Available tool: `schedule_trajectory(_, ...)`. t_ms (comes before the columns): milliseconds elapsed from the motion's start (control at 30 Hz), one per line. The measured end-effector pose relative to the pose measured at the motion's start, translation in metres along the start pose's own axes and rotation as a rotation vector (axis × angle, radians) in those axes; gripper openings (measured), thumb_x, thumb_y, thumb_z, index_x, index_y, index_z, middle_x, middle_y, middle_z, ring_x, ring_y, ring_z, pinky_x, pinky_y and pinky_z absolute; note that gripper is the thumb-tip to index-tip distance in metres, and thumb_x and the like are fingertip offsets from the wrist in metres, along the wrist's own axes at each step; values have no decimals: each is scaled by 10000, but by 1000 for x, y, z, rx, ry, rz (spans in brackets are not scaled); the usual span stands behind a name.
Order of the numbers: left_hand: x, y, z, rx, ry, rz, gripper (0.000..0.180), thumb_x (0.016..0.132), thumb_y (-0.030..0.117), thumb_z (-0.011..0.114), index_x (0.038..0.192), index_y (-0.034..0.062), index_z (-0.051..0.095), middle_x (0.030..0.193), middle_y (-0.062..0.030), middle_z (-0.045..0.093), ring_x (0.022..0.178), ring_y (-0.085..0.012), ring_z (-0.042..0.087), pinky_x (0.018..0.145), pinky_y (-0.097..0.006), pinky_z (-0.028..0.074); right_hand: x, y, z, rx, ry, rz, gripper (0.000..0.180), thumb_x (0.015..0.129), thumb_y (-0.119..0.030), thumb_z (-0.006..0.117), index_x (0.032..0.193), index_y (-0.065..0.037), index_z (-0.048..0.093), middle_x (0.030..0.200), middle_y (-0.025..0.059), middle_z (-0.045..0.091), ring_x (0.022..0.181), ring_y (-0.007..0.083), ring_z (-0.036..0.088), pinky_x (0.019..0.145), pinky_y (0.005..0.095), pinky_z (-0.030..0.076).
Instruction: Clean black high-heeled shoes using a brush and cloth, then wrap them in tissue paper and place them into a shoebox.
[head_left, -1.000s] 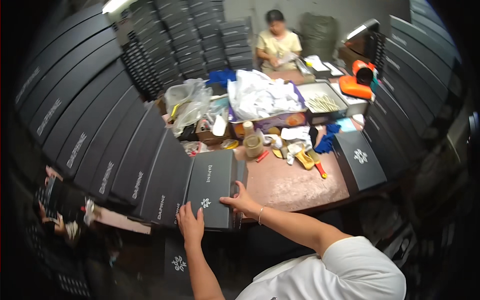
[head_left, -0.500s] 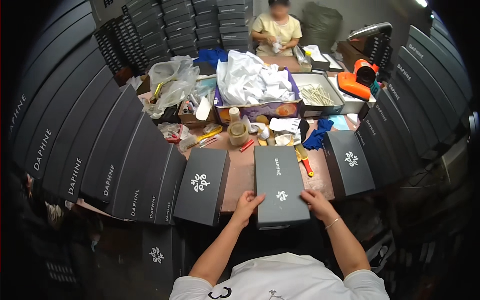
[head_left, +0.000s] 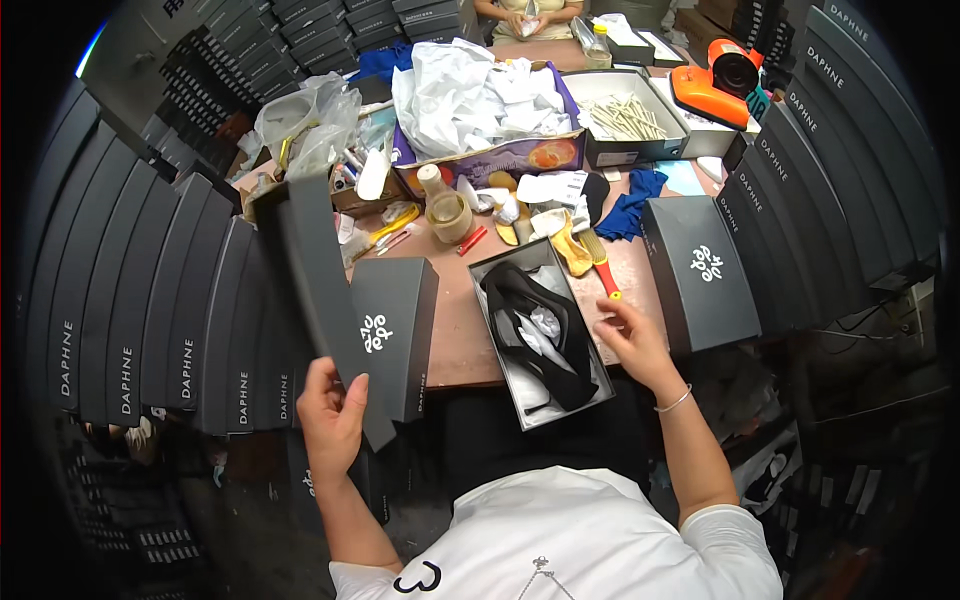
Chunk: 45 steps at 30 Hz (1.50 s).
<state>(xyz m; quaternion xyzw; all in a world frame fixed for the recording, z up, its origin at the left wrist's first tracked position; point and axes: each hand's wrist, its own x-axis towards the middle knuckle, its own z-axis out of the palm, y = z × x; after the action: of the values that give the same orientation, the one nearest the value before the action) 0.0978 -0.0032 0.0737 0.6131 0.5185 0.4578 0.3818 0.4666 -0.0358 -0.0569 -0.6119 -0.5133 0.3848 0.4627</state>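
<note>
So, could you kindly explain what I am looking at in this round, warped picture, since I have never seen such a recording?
There is no machine here: a person wears a wide fisheye camera on the head, looking down at their own two bare hands, so straight edges bend near the rim. The left hand holds up a long dark grey cardboard box lid. The right hand rests at the edge of the open grey shoebox, which holds black shoes and white tissue paper. The brown worktable also carries closed dark grey boxes, a tape roll and crumpled white paper. Another person's hands work at the far end.
</note>
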Motion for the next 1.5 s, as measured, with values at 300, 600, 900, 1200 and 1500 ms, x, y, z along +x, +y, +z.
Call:
schedule_trajectory(300, 25, -116, 32, 846, -110, 162, 616, 772, 170, 747, 1299, -13, 485, 1164, -222, 562, 1104, -381, 529, 920, -410, 446, 94, 36, 81, -1219, -127, -468, 257, 806, -152, 599, 1037, -43, 625, 874, 86, 663, 920, 267, 606, 967, 489, 336)
schedule_trajectory(600, 44, -72, 67, 219, -255, 170, 415, 902, 210, 629, 1248, -6, 553, 1228, -186, 568, 1134, -318, 547, 984, -374, 414, 125, -13, 12, -652, -202, -353, 255, 797, -95, 566, 1006, -12, 686, 834, 236, 662, 795, 382, 648, 746, 440, 507)
schedule_trajectory(900, 89, -81, 128, -681, -1052, -567, 793, 943, 641, 327, 1425, 11, 332, 1282, -185, 529, 1232, -289, 487, 1039, -404, 404, 115, -95, 46, -175, -982, -502, 213, 848, -62, 634, 1056, -27, 665, 948, 136, 684, 856, 266, 646, 826, 348, 488)
schedule_trajectory(1200, -25, -92, 129, -1269, -302, -831, 694, 948, 628, 335, 1250, 26, 502, 1149, -131, 597, 1048, -231, 609, 914, -386, 503, 18, -82, 98, -426, -339, -474, 395, 728, -229, 747, 1048, -60, 588, 956, 135, 566, 848, 321, 598, 723, 404, 499)
schedule_trajectory(1500, -34, -99, 110, -1223, -198, -930, 770, 893, 694, 352, 1145, 1, 575, 953, -178, 668, 846, -277, 669, 761, -396, 565, 48, -41, 72, -495, -30, -437, 398, 723, -83, 725, 1083, -23, 566, 1041, 166, 558, 922, 346, 561, 794, 411, 474)
